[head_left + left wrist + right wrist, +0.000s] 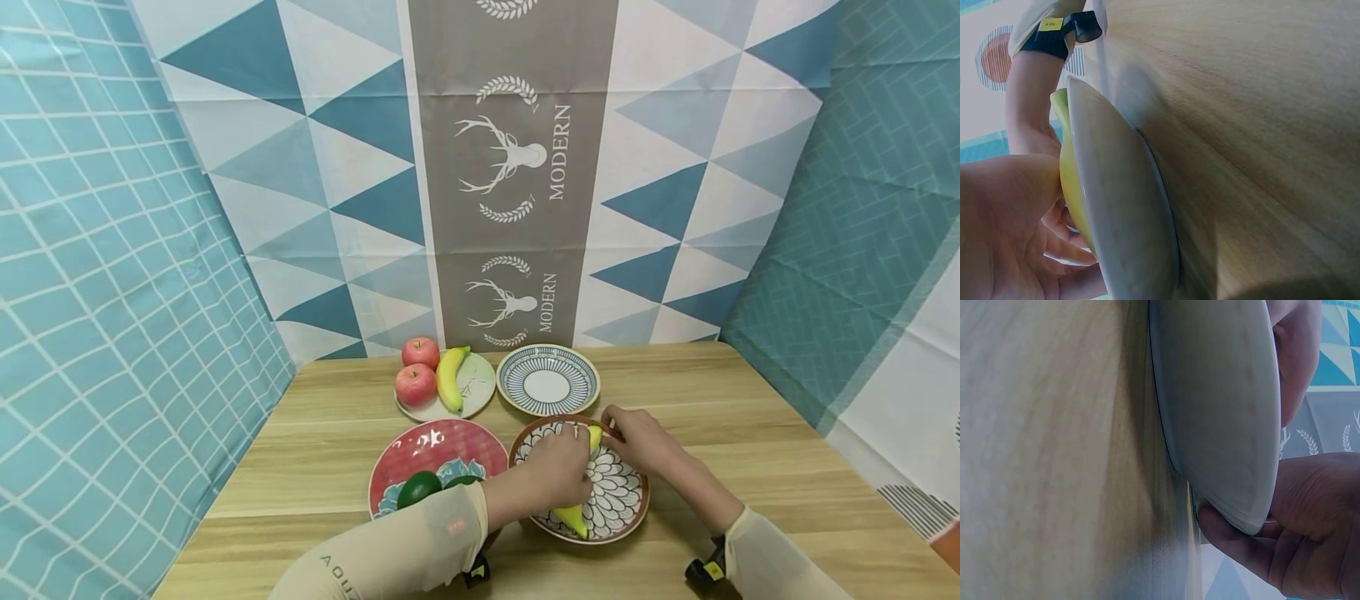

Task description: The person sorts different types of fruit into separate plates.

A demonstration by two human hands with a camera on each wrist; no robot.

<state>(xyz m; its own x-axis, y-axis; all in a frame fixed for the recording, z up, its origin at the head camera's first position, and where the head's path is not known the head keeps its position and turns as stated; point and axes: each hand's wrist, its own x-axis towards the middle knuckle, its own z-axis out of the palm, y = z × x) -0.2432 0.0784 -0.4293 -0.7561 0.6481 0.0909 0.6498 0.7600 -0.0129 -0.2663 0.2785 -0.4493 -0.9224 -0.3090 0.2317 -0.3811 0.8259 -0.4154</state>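
Note:
A patterned plate point(615, 500) with a brown rim stands near the middle of the table, a yellow banana point(573, 522) lying across it. My left hand point(553, 471) is over the banana, its fingers curled round the middle so that only the two ends show from above. In the left wrist view the banana point(1070, 172) runs along the inside of the plate's rim, against the hand. At the plate's far right edge my right hand point(641, 437) pinches the rim. The right wrist view shows a finger of that hand beneath the plate point(1222, 412).
Left of the patterned plate lies a red plate point(420, 450) with dark green oval fruits point(420, 488), partly behind my left sleeve. Farther back, a pale plate point(478, 379) holds two apples point(416, 384) and another banana point(450, 379). Beside it stands a blue-striped plate point(547, 386).

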